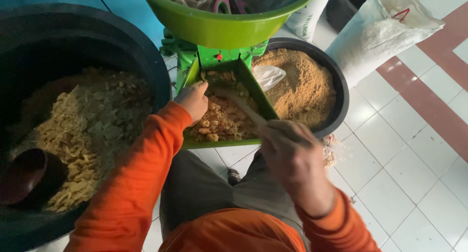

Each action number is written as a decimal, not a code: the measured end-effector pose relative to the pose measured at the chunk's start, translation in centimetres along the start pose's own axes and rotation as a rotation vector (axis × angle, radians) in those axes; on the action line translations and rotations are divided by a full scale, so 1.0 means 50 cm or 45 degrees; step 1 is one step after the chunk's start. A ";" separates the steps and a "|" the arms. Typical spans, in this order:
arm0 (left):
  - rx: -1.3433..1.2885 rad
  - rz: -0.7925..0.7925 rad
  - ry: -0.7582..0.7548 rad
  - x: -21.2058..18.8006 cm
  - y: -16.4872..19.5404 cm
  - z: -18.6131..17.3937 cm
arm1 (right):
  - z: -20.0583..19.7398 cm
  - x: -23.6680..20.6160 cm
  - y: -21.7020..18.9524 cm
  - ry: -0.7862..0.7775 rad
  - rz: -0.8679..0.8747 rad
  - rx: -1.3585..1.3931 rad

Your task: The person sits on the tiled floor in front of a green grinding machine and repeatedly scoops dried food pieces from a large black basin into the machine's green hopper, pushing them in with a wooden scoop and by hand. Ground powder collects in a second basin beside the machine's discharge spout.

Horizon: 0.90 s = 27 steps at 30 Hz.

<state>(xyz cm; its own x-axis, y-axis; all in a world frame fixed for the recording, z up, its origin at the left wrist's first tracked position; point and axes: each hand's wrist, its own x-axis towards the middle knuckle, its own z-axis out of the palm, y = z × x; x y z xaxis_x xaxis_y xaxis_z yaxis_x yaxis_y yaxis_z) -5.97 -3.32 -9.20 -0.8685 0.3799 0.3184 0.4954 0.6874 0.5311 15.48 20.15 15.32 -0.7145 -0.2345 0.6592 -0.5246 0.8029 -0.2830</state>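
A green feed tray [263, 101] slopes down from a green machine [214, 54] and holds golden crispy pieces [222, 122]. My left hand [193, 100] rests on the tray's left rim, fingers curled against the pieces. In my right hand [287, 147] is a wooden stick [241, 105], blurred, with its far end among the pieces near the machine's mouth. Both arms wear orange sleeves.
A big black tub [156, 69] at left holds pale flaky chips and a dark scoop [24, 176]. A black basin [341, 93] at right holds brown ground meal. A green bowl [219, 27] tops the machine. A white sack [375, 35] lies on the tiled floor.
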 end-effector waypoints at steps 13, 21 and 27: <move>0.888 0.062 -1.021 0.162 0.033 0.012 | 0.060 -0.036 0.038 -0.025 0.011 -0.174; -0.144 -0.198 -0.156 0.138 0.009 0.000 | 0.060 -0.026 0.032 -0.075 0.035 -0.086; -0.177 -0.220 0.079 0.135 0.009 0.004 | 0.106 -0.028 0.043 -0.144 -0.001 -0.005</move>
<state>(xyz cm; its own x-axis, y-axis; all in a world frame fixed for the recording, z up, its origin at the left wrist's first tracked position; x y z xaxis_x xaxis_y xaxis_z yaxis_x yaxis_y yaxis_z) -11.62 -0.31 -6.94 -0.9399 0.2225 0.2589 0.3410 0.6451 0.6838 12.90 19.33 10.10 -0.7619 -0.2954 0.5764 -0.5234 0.8050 -0.2793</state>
